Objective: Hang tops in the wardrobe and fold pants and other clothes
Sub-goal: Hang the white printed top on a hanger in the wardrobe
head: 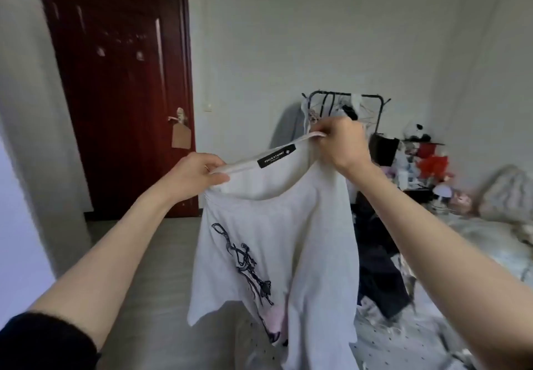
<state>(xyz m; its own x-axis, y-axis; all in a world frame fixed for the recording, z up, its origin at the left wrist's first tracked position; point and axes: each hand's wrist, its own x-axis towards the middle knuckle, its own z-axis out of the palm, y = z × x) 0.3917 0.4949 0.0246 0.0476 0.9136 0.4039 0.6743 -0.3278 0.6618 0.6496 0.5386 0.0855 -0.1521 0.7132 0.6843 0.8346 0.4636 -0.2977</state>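
Holding a white T-shirt [277, 243] up by its neckline, a person stands in a bedroom with both bare arms stretched forward. At far left a dark red door [115, 87] is closed, a brown paper tag [181, 136] dangling from its handle. The left hand [193, 175] pinches the near-left edge of the collar between thumb and curled fingers, a black sleeve [46, 341] pushed up that forearm. Between the hands the collar is pulled taut, showing a black label [276, 157] sewn inside the neck. The shirt hangs in the air in front of the person, its body drooping down with a black line drawing [245, 266] and a patch of pink print low on the fabric. The right hand [343, 142], raised higher, is clenched round the far-right edge of the collar, fingers curled over the hem. Behind it a black metal clothes rack [346, 96] stands against the white wall, a few items and bare hangers on its rail. Below and right of the shirt, dark garments [380, 263] lie heaped on a bed [403, 349] with a pale dotted sheet. Further right, a cluttered side table [424, 165] carries a panda toy [416, 130] and red items, beside rumpled pale bedding [507, 196].
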